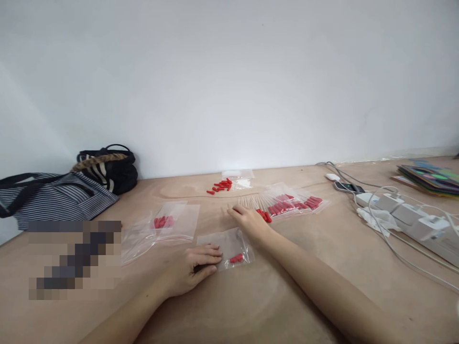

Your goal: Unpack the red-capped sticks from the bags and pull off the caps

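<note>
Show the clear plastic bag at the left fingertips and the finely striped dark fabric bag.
Clear plastic bag [230, 242]: head view, central bare film.
Finely striped dark fabric bag [60, 200]: head view, striped side.

Indoor tabletop workspace [229, 310]: white wall [229, 86], power strip [442, 244], striped bag [73, 197]

Free tabletop [247, 306] near centre, barrier of chargers [407, 218] far right

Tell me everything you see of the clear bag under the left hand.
The clear bag looks like thin, glossy plastic, slightly crinkled toward its right side. It lies flat on the brown table, with the left hand's fingertips resting on its left part. A few small red pieces appear inside, near its right end. Whether its mouth is open, I cannot tell.
</note>
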A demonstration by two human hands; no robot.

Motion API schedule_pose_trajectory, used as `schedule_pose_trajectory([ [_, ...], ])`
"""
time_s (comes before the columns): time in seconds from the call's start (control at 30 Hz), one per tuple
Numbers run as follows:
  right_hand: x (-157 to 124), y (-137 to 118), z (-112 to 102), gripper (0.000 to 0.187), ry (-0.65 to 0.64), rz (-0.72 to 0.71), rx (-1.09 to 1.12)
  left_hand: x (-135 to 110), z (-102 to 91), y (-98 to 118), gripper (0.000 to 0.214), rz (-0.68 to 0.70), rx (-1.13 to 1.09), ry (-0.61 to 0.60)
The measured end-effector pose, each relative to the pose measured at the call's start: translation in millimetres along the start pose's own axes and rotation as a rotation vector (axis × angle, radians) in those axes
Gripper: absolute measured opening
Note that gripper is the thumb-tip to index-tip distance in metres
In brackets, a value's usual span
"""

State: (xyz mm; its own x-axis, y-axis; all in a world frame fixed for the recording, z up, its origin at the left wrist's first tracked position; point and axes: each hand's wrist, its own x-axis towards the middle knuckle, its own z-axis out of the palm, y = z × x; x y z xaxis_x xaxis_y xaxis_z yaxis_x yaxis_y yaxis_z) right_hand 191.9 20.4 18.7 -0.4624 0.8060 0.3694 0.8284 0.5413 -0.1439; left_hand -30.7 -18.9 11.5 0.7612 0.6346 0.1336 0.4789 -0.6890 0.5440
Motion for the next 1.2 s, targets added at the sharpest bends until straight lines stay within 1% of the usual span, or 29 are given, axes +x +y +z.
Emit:
schedule_pose_trajectory([
  [0.07,12.3,-6.8,2.3,0.027,-0.098,-0.051,-0.131,-1.0,-2.9,-1.2,0.025,0.012,-0.02,-0.035],
  [0.13,20.6,-9.8,5.3,0.025,-0.146,-0.101,-0.192,-1.9,-7.1,-1.1,0.024,0.018,-0.043,-0.08],
  [0.23,24.7,-9.8,9.8,0.02,-0.182,-0.133,-0.2,-3.0,-13.2,1.3,0.024,0.017,-0.073,-0.124],
  [0.33,21.7,-7.6,9.7,0.02,-0.182,-0.129,-0.194,-2.8,-15.9,4.0,0.024,0.017,-0.09,-0.122],
  [0.4,16.7,-5.4,6.1,0.024,-0.143,-0.114,-0.172,-2.4,-15.8,4.9,0.024,0.008,-0.09,-0.113],
  [0.47,8.1,-2.5,1.1,0.023,-0.052,-0.078,-0.087,-2.2,-14.9,5.0,0.023,-0.008,-0.082,-0.106],
  [0.57,-14.2,2.9,-6.3,0.018,0.108,0.034,0.16,-2.4,-13.1,4.8,0.023,-0.039,-0.077,-0.089],
  [0.6,-23.7,4.4,-8.4,0.016,0.135,0.075,0.251,-2.5,-12.4,4.7,0.023,-0.049,-0.079,-0.074],
  [0.63,-33.6,5.7,-10.2,0.012,0.135,0.101,0.331,-2.5,-11.6,4.6,0.023,-0.056,-0.084,-0.058],
  [0.67,-43.3,6.4,-11.6,0.008,0.105,0.114,0.389,-2.5,-10.9,4.4,0.023,-0.061,-0.089,-0.041],
  [0.73,-60.1,6.4,-13.4,0.003,0.012,0.116,0.422,-2.2,-9.4,4.1,0.023,-0.061,-0.093,-0.017],
  [0.83,-73.2,3.6,-12.6,0.005,-0.079,0.131,0.446,-1.8,-7.6,3.3,0.023,-0.053,-0.089,0.006],
  [0.97,-71.5,-0.5,-9.3,0.013,-0.12,0.15,0.473,-2.2,-5.8,1.0,0.023,-0.055,-0.079,0.017],
  [1.1,-67.1,-3.1,-9.9,0.015,-0.194,0.09,0.441,-2.6,-3.6,-1.8,0.024,-0.048,-0.055,0.009],
  [1.2,-66.5,-8.0,-11.0,0.023,-0.252,0.048,0.444,-2.0,-1.1,-2.1,0.024,-0.041,-0.044,0.02],
])
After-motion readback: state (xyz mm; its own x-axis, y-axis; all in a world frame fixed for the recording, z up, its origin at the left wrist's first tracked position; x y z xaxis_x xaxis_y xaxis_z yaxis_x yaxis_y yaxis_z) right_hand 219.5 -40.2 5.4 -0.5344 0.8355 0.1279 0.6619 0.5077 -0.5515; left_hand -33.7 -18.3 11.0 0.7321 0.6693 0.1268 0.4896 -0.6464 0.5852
